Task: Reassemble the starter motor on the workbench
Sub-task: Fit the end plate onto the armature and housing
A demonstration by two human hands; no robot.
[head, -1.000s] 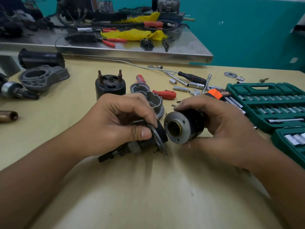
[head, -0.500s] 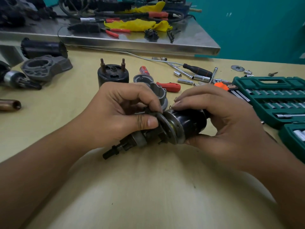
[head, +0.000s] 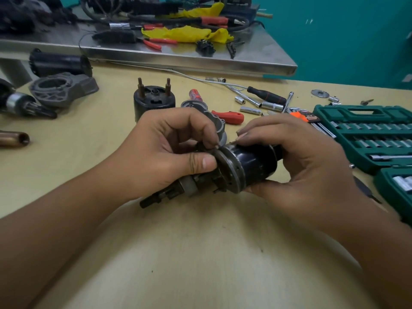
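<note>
My left hand (head: 165, 150) grips the shaft assembly (head: 169, 192), whose dark shaft end pokes out toward the lower left; its thumb and forefinger pinch the round plate at the joint. My right hand (head: 296, 166) is curled round the black cylindrical housing (head: 256, 166), its metal face pressed against that plate. The two parts meet just above the tan workbench (head: 200, 253). Behind my hands stand a black solenoid with two copper studs (head: 153, 101) and a grey end housing (head: 214, 121), partly hidden by my fingers.
A green socket set case (head: 365, 134) lies open at the right. Loose sockets, a red-handled tool (head: 229, 117) and a black-handled driver (head: 267, 97) lie behind. A grey nose casting (head: 62, 89), a black tube (head: 58, 63) and a copper pipe (head: 13, 139) sit left. A steel shelf (head: 178, 61) crosses the back.
My right hand brought the black housing leftward until its face met the plate held by my left hand. A second ago there was a gap and the housing's open end showed.
</note>
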